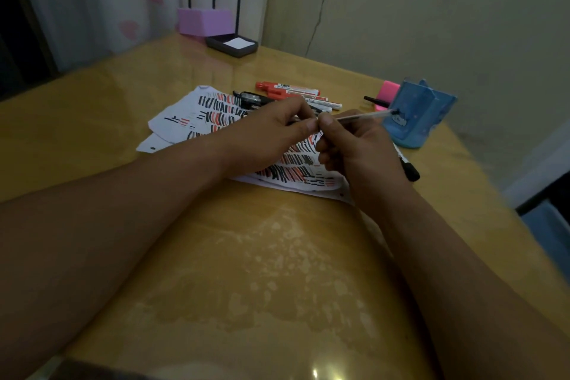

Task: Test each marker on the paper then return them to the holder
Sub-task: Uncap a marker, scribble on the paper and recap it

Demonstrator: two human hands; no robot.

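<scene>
White paper [185, 114] covered in red and black strokes lies on the wooden table. Above it my right hand [354, 151] grips a thin clear pen [364, 116] whose black end points toward the blue holder [419, 120]. My left hand [277, 129] pinches the pen's near end; whether it holds a cap is hidden by the fingers. Red and white markers [290, 91] and black ones [249, 99] lie behind the hands. A black marker [408, 168] rests on the table just right of my right hand.
A pink block [387, 92] and a black pen [374, 100] lie beside the holder. A purple box [205, 20] and a dark tray with white paper [231, 45] stand at the far table edge by the wall. The table's right edge runs near the holder.
</scene>
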